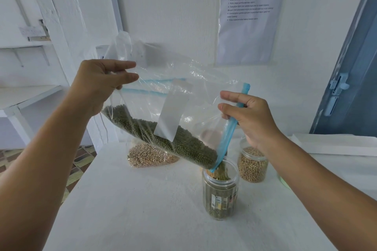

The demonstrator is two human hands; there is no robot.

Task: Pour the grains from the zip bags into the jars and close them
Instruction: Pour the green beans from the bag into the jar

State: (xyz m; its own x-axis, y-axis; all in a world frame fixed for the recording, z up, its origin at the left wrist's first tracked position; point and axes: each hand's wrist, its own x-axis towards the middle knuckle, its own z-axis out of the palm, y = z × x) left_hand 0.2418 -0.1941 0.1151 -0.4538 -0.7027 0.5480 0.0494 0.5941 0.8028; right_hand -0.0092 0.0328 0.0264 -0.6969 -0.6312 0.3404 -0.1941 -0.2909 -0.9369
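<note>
A clear zip bag of green mung beans hangs tilted above the table, its blue zip mouth pointing down into an open clear jar. Green beans stream into that jar, which is partly filled. My left hand pinches the bag's raised bottom corner. My right hand grips the blue zip edge beside the mouth. Behind, a second jar holds beige grains, with no lid on it that I can see. Another bag of beige grains lies on the table behind the held bag.
The white table stands against a white wall with a printed sheet. A white ledge runs at the right, below a blue door. A pale green object peeks out behind my right forearm. Patterned floor shows left of the table.
</note>
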